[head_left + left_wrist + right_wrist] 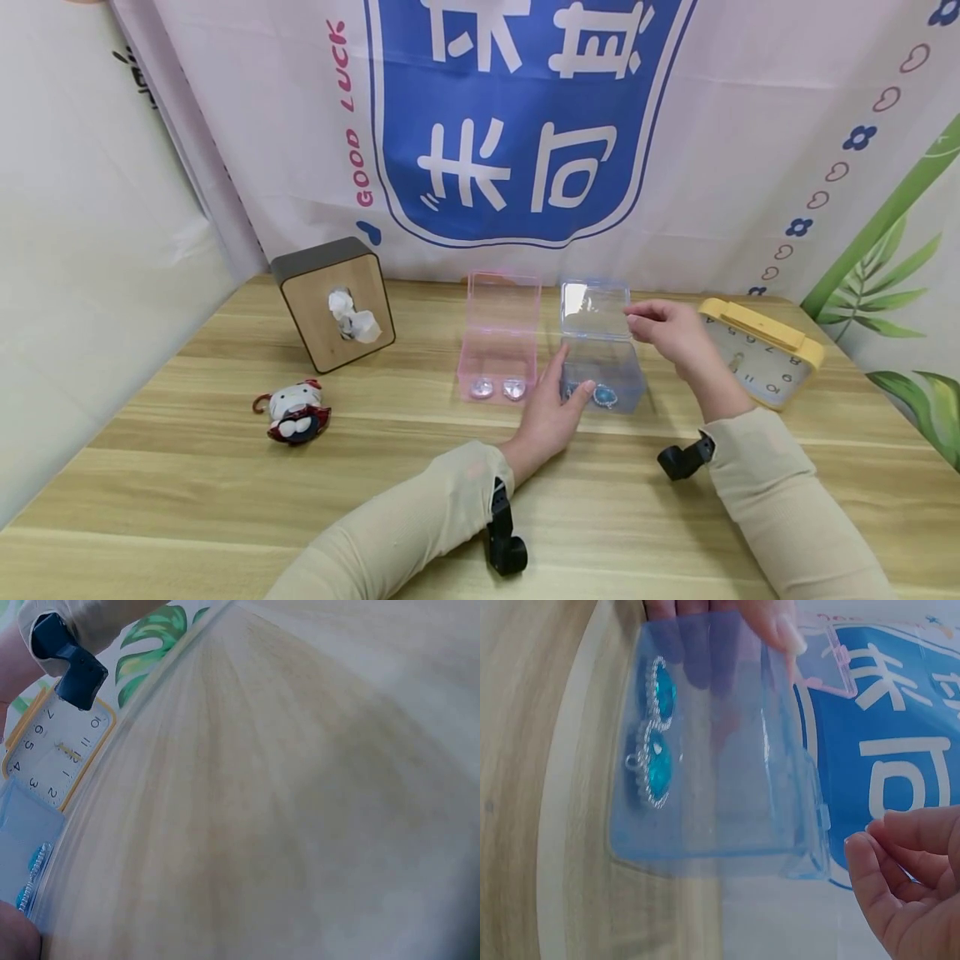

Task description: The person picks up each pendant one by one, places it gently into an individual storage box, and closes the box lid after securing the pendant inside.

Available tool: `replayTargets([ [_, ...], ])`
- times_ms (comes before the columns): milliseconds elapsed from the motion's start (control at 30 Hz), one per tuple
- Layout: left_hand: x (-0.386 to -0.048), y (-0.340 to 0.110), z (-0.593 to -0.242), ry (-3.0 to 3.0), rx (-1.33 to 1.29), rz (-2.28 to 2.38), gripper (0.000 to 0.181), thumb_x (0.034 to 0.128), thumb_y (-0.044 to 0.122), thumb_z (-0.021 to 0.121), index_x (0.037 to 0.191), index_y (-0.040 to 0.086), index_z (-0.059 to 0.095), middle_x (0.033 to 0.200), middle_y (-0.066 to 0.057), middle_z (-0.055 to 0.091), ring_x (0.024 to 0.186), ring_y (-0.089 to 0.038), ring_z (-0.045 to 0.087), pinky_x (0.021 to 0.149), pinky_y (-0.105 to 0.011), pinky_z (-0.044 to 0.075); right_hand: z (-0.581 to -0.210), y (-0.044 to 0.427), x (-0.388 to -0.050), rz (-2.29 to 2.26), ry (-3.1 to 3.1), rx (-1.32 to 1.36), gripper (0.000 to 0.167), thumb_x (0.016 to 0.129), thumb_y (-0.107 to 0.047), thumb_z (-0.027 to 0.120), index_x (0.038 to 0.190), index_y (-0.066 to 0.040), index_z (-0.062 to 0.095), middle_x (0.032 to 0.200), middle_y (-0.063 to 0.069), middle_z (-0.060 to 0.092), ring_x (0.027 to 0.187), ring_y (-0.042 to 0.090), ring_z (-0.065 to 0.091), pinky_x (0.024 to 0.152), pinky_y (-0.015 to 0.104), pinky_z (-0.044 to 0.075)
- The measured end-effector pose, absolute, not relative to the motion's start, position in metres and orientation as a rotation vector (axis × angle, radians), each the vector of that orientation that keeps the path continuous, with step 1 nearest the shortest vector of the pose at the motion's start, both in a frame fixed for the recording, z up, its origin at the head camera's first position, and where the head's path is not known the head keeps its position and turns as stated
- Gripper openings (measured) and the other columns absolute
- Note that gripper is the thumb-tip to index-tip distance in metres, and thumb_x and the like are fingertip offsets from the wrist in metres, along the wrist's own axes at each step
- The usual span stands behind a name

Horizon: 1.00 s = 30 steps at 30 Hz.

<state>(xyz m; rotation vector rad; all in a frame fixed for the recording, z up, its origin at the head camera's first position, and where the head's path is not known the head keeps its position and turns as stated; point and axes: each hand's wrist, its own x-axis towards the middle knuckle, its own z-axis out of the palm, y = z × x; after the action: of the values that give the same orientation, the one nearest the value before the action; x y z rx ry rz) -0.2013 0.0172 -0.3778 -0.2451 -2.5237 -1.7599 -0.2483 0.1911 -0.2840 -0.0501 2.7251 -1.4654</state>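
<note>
Gripping blue box (618, 358) by its left end: left hand (549, 421). Right hand (675, 337) curled narrow, fingertips close together by the right edge of blue box's lid (596, 308); can't tell if it pinches anything. Blue box on worktop (187, 450), lid up, teal gems (604, 395) inside. Pink box (498, 358) left of blue box, clock (761, 367) right. Likely light, stiff, slick plastic; hinge probably fragile. Best steadied by base walls, lid taken at free edge.
</note>
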Motion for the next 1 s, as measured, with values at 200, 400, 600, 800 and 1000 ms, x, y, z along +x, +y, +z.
replayTargets([
  [200,-0.201,0.017,-0.378,-2.537,-0.24,-1.75,0.067,0.0901,0.035,0.057,0.147,0.027,0.022,0.149,-0.004,0.032,0.133,-0.027,0.035,0.11,-0.044,0.029,-0.29,0.195,-0.256,-1.541,2.714,0.01,0.039,0.096,-0.019,0.047,0.129,0.002,0.049,0.126,0.022,0.05,0.115,0.036,0.053,0.101,0.048,0.041],
  [400,-0.201,0.018,-0.378,-2.55,-0.226,-1.746,0.067,0.09,0.035,0.057,0.147,0.027,0.022,0.149,-0.003,0.031,0.134,-0.028,0.034,0.11,-0.045,0.028,-0.301,0.198,-0.265,-1.59,2.737,0.051,0.04,0.096,-0.019,0.047,0.129,0.003,0.049,0.123,0.021,0.05,0.11,0.032,0.054,0.094,0.037,0.048],
  [600,-0.2,0.017,-0.377,-2.558,-0.224,-1.742,0.067,0.0901,0.036,0.056,0.147,0.027,0.022,0.15,-0.004,0.03,0.134,-0.028,0.033,0.11,-0.046,0.028,-0.313,0.201,-0.275,-1.697,2.672,0.068,0.043,0.096,-0.015,0.046,0.132,0.007,0.044,0.122,0.019,0.049,0.096,0.015,0.056,0.09,0.023,0.05],
  [800,-0.2,0.017,-0.376,-2.551,-0.229,-1.75,0.067,0.0902,0.036,0.056,0.147,0.026,0.022,0.149,-0.004,0.031,0.134,-0.028,0.034,0.11,-0.046,0.028,-0.321,0.2,-0.282,-1.794,2.55,0.105,0.043,0.097,-0.014,0.045,0.135,0.006,0.041,0.13,0.024,0.047,0.085,0.001,0.055,0.096,0.029,0.047],
  [1000,-0.199,0.017,-0.375,-2.556,-0.23,-1.736,0.067,0.0903,0.035,0.056,0.147,0.025,0.023,0.149,-0.005,0.031,0.134,-0.028,0.034,0.11,-0.046,0.028,-0.323,0.198,-0.285,-1.837,2.486,0.152,0.042,0.098,-0.014,0.043,0.136,0.004,0.04,0.132,0.023,0.047,0.091,0.006,0.056,0.094,0.026,0.048],
])
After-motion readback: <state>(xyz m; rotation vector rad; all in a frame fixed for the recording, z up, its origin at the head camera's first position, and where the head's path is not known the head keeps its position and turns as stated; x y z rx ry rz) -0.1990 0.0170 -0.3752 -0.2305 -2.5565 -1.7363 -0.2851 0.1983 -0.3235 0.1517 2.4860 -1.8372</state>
